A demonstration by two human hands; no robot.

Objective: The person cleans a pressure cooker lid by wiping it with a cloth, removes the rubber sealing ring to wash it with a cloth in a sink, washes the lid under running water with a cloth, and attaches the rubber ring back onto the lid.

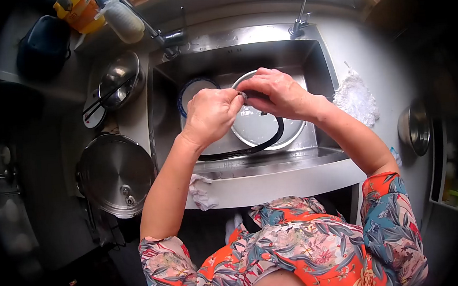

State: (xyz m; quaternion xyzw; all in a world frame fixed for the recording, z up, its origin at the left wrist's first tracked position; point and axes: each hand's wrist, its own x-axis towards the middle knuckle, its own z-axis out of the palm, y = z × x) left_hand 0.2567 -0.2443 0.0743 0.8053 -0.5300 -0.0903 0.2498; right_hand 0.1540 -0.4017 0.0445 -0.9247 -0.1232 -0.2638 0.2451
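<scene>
Both my hands are raised over the steel sink (188,170). My left hand (210,112) is closed, with thumb and finger pinched on one end of a long, thin black strip (230,154). Fingers of my right hand (279,93) are curled round the same end, touching my left fingertips. From there the strip loops down on the right and curves back to the left, passing beneath my left wrist. Under my hands a white bowl (260,127) stands in the sink. Behind my left hand is a blue-rimmed bowl (183,95), partly covered.
A faucet (164,40) and a thin tap (299,24) rise behind the sink. Left are a metal bowl (126,70) with dark chopsticks and a large pot lid (116,173). A white cloth (356,101) lies right; another cloth (203,193) is at the front edge.
</scene>
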